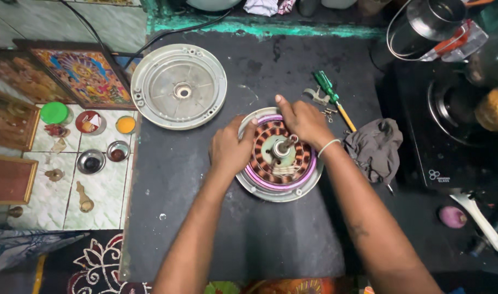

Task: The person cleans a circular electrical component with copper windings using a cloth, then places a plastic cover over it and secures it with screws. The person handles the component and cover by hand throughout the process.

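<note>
Copper windings showed in a ring inside the round motor [280,158], which sat in its grey metal shell near the middle of the dark surface [232,228]. Your left hand [231,148] pressed flat on the motor's left rim, fingers spread, clasping nothing. Your right hand [302,121] curled over the far rim, fingertips hooked on the edge; whether it pinched anything there, I could not tell. The shaft stood up between both hands.

Judgement on the step: you seemed to be seating or turning the wound core in its shell. Keep both palms on the metal rim, not on the wire. Press evenly on both sides so the core stays level, and keep the shaft upright.

The loose cover plate [178,86] lay apart, to the upper left. A green-handled screwdriver [332,95] and small screws [329,113] lay just beyond your right hand; mind your wrist near them. A grey rag [375,147] lay to the right.

Packages and signs: a round green-lidded tub [55,112] stood on the tiled shelf at left, beside a bright multicoloured framed picture [80,76]. The black stove [450,130] at right bore a small pale mark near its front corner.
</note>
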